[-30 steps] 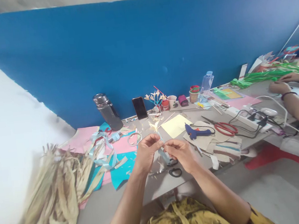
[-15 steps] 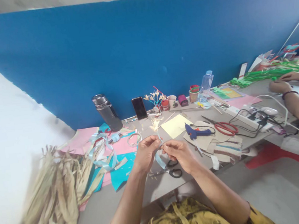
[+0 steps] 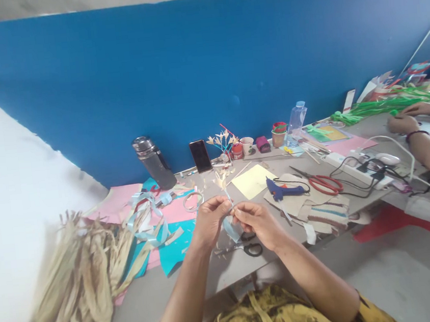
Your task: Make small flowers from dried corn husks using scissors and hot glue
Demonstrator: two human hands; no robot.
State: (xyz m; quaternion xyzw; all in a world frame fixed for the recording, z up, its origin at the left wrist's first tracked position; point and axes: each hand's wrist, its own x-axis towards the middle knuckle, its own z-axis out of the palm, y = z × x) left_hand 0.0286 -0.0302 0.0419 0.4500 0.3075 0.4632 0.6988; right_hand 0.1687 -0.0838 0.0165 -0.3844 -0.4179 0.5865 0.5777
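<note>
My left hand [image 3: 212,217] pinches the thin light-blue stem of a small cream flower [image 3: 221,181], which points up above my fingers. Beside it, my right hand [image 3: 252,219] has its fingertips closed on the same stem's lower part. A loose length of light-blue ribbon [image 3: 230,230] hangs down between the hands. Under the ribbon lie black-handled scissors [image 3: 252,250], partly hidden. Behind the hands stands a bunch of similar cream flowers [image 3: 222,140]. A yellow paper sheet [image 3: 253,181] lies beyond my right hand.
Dried husks [image 3: 96,276], coloured paper and ribbon cover the left. A thermos [image 3: 155,162] and phone [image 3: 200,156] stand at the back. On the right are a blue glue gun [image 3: 285,189], red-handled scissors [image 3: 325,185], a power strip [image 3: 358,169] and another person's hands [image 3: 403,124].
The held flower has tilted slightly left and its head looks narrower, as if turned. Both of my hands stay almost in place, still pinching the stem.
</note>
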